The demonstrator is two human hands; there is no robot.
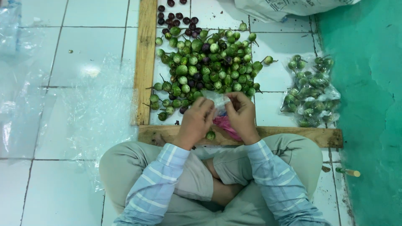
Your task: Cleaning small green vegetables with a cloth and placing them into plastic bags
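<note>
Small clear plastic bag [218, 100] is pinched between left hand [196, 121] and right hand [242, 116], above the wooden plank [293, 134]. Its contents are hard to make out. Pink item [226, 124] beneath is partly hidden. Heap of small round green eggplants [209, 62] lies just beyond.

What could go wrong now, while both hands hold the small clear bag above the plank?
The thin clear bag, pinched between left hand and right hand, might tear or slip. One green eggplant lies loose on the wooden plank and could roll off. The heaped pile may spread past the side board.
</note>
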